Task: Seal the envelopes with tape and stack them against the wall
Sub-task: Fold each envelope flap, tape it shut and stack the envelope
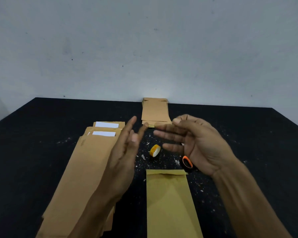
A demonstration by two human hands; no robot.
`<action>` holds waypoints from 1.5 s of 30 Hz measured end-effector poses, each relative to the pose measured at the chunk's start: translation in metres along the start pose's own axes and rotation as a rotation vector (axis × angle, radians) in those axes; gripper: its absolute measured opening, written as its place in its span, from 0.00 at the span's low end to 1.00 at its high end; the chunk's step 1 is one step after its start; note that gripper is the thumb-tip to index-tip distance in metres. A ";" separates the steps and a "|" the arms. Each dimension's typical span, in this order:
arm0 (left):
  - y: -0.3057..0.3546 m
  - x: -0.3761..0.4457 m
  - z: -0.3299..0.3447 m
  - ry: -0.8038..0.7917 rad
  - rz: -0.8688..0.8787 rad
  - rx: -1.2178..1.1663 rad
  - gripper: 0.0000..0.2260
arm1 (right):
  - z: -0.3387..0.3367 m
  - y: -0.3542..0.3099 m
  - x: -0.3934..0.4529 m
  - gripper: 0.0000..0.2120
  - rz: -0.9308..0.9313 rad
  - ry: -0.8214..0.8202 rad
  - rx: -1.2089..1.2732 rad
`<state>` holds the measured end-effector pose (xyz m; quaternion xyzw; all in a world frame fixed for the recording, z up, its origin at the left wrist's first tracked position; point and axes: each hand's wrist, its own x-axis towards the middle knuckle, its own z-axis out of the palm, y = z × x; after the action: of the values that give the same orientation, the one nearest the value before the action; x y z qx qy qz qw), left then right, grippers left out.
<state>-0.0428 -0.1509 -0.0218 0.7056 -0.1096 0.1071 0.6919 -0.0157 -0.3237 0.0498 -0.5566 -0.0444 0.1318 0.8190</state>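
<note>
Two bare forearms entered from the lower edge. Left hand [126, 152] and right hand [201, 143] were bare: no sleeves, gloves, rings, watch or bands showed. Fingers [169, 134] were long and slim; nails looked short. Motion blur softened both.

left hand [126, 152]: raised, fingers straight | right hand [196, 143]: raised, fingers extended (both hands empty)

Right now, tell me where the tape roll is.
Head view: the tape roll lies on the black table at centre, below the two raised hands, just beyond the single envelope.
</note>
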 end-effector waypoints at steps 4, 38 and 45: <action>-0.012 -0.004 0.004 0.183 0.084 0.180 0.17 | -0.007 0.002 -0.005 0.10 -0.073 -0.015 0.058; -0.026 -0.006 0.017 0.067 -0.406 0.254 0.09 | -0.056 0.054 -0.012 0.06 0.261 0.227 -0.577; -0.031 -0.008 0.023 0.141 -0.405 0.338 0.08 | -0.059 0.068 -0.012 0.08 0.239 0.301 -0.622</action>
<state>-0.0415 -0.1734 -0.0544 0.8093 0.1016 0.0323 0.5777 -0.0255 -0.3565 -0.0338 -0.7934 0.1041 0.1234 0.5869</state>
